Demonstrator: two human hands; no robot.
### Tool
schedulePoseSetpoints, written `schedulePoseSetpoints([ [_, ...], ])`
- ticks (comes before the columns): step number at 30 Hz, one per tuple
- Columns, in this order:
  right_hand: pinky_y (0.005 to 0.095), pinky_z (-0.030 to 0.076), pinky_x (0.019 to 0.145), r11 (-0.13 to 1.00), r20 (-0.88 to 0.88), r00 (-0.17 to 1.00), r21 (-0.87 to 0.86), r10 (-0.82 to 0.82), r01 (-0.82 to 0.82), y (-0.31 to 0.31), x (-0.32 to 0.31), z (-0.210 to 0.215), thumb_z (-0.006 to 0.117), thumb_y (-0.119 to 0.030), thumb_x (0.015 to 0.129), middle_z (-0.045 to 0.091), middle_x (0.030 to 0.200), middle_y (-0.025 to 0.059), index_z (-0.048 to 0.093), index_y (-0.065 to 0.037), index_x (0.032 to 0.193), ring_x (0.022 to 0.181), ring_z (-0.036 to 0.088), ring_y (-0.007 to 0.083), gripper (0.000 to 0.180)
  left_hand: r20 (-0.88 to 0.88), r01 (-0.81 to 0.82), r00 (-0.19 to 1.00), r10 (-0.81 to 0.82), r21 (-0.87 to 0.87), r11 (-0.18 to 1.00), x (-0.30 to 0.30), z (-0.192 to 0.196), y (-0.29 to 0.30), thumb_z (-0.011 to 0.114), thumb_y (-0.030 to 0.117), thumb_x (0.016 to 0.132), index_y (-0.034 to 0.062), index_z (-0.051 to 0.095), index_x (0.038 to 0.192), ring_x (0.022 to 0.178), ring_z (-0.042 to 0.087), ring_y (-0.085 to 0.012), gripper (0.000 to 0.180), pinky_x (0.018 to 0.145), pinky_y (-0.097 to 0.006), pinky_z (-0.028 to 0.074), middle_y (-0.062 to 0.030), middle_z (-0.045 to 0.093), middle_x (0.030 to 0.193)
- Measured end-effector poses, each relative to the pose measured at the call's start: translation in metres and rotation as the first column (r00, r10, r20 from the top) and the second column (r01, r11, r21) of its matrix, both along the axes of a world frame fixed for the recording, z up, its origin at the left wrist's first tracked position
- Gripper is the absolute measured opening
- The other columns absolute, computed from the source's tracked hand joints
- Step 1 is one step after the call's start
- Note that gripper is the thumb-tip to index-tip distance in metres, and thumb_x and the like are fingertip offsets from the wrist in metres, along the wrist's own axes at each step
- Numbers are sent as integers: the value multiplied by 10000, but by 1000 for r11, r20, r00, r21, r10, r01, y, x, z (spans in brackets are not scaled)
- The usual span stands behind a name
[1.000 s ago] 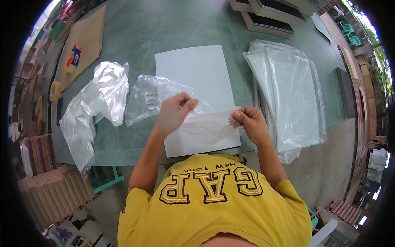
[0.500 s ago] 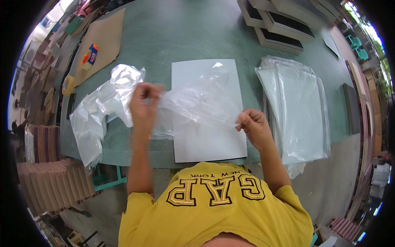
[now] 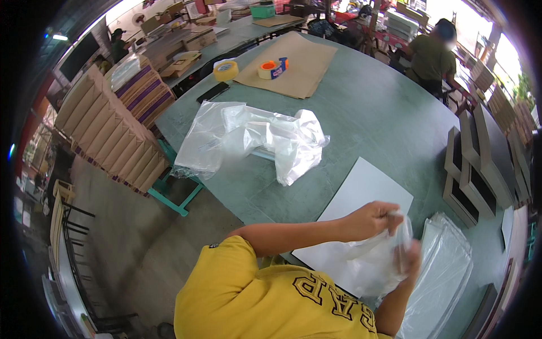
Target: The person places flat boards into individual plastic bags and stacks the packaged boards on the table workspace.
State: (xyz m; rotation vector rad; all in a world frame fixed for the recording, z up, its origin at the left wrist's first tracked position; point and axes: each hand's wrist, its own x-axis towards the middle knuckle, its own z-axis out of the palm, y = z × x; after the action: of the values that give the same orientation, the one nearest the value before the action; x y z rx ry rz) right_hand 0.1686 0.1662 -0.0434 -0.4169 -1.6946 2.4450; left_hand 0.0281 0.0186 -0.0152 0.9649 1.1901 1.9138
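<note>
My left hand [image 3: 375, 219] is closed, pinching the upper edge of a thin clear plastic bag [image 3: 375, 260]. At the bag's right side, my right hand [image 3: 413, 259] is blurred by motion; its fingers close on the film and are partly hidden. The crumpled bag hangs between both hands, over a flat white board [image 3: 361, 195] on the green table. To the right of the board lies a stack of flat items wrapped in clear plastic [image 3: 443, 260]. Off to the left is a loose heap of clear plastic bags [image 3: 254, 135].
Brown cardboard [image 3: 305, 56] on the green table [image 3: 361, 107] carries a tape roll in a dispenser [image 3: 273, 69]. Nearby are another tape roll [image 3: 226, 70] and a black phone [image 3: 213, 92]. Grey boxes [image 3: 480, 158] are stacked at right. Folded cartons [image 3: 113, 127] stand left. A co-worker [image 3: 432, 56] sits beyond.
The view has swung left, so the board and hands appear lower right. My hands have come closer together, and the bag stretched between them is now bunched.
</note>
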Motion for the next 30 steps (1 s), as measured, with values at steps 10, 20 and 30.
schedulePoseSetpoints([
  [10, 352, 454, 618, 510, -25, 575, 494, 818, -704, -24, -22, 65, 573, -280, 710, 579, 775, 114, 564, -8, 823, 737, 545, 228, 294, -102, 489, 851, -515, -204, 848, -13, 9, -17, 544, 274, 827, 44, 575, 693, 515, 449, -96, 268, 486, -236, 358, 11, 530, 627],
  [20, 346, 449, 733, -601, 781, 621, 466, -66, -649, 19, -11, 0, 672, -274, 596, 611, 808, 137, 639, -48, 764, 824, 568, 276, 284, -636, -430, 68, -769, -714, 552, -24, -39, -34, 539, 206, 730, 94, 638, 778, 738, 606, -221, 156, 641, -331, 468, -64, 619, 801],
  [30, 266, 416, 577, 89, -436, 801, 855, -411, 511, 119, -51, 47, 580, -38, 694, 534, 696, 46, 526, -31, 793, 640, 521, 147, 113, -176, 514, 622, -763, -644, 567, -23, 8, -41, 622, 326, 716, 49, 616, 788, 663, 570, -160, 287, 583, -311, 421, -59, 610, 670],
])
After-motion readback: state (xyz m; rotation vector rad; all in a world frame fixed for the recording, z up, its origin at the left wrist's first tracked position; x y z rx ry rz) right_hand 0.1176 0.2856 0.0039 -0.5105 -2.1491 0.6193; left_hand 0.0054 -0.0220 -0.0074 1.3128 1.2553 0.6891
